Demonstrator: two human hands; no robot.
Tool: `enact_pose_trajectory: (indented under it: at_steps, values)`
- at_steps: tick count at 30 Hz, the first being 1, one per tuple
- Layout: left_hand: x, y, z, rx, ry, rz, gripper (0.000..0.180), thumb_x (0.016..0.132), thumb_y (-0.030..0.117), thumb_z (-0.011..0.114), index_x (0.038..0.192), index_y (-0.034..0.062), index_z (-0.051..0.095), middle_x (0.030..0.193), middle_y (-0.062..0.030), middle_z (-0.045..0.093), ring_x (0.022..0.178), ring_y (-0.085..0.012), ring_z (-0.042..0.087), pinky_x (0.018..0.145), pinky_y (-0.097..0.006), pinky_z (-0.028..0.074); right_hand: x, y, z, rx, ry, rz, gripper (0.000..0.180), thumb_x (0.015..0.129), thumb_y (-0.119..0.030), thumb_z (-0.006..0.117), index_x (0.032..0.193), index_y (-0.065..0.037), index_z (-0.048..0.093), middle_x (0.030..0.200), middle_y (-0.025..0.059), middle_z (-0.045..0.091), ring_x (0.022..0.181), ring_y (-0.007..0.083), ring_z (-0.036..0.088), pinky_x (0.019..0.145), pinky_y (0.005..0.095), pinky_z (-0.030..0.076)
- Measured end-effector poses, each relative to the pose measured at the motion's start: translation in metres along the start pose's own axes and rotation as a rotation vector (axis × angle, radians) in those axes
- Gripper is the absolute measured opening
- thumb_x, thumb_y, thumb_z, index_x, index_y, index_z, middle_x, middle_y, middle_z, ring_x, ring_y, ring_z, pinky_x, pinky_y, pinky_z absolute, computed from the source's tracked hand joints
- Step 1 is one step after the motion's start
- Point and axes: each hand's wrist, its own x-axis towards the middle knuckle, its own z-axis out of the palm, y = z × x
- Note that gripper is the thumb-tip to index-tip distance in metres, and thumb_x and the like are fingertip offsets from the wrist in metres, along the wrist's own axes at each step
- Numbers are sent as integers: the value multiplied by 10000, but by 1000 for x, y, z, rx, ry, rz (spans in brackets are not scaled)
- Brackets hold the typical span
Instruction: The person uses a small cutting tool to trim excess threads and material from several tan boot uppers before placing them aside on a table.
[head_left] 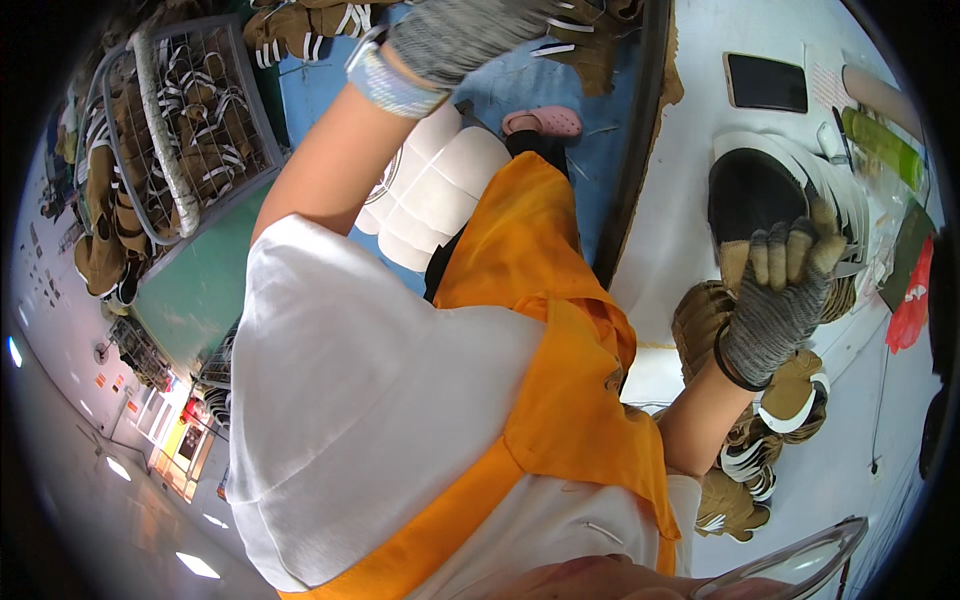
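My left hand, in a grey knitted glove, reaches to the upper edge beside brown shoe uppers with white strips. Its fingers are blurred and partly cut off by the picture's edge. On the right, my right hand wears a grey glove with tan, worn fingertips. Its fingers are curled over the white table, at the near edge of stacked white and black shoe-shaped pieces. A small brown piece shows beside the curled fingers; whether they grip it is hidden.
More brown uppers lie close to my right forearm. A phone, a green bottle and a red item rest on the table. On the left stands a wire basket of brown uppers. A white cushion lies beside my orange-covered lap.
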Motion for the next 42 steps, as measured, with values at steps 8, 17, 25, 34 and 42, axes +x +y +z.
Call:
enact_pose_trajectory:
  at_steps: [8,17,25,34,42]
  values:
    - [-32,-28,-52,-3,163,-342,314,853,173,658,1101,-15,610,1017,-91,656,910,-171,611,801,-289,464,-7,39,-19,43,251,170,296,971,-213,464,1179,-3,482,551,-50,333,406,52,267,398,193,255]
    - [-57,-42,-54,24,333,-433,326,892,149,603,1160,-32,565,1078,-89,621,951,-139,580,815,-270,467,-4,57,-18,-279,220,228,365,911,-181,575,1170,62,491,589,-11,467,392,77,342,366,235,271]
    - [-127,-72,-79,627,167,-284,437,837,-7,510,1254,123,534,1247,-134,528,1134,-270,497,978,-344,379,-12,63,-70,-14,67,324,321,917,-159,538,1161,42,482,591,24,466,404,104,346,381,243,278]
    - [-186,-130,-92,685,206,-791,356,908,134,520,1260,82,528,1268,-164,531,1194,-331,471,1004,-382,347,-16,62,-33,-365,385,311,312,909,-230,590,1094,15,534,566,-30,410,401,60,300,390,217,249]
    - [-196,-156,-66,752,191,-796,413,909,271,569,1219,1,534,1247,-169,548,1158,-303,503,973,-362,368,-21,67,-59,-263,368,251,298,929,-223,551,1076,37,543,552,-60,360,383,48,231,392,207,223]
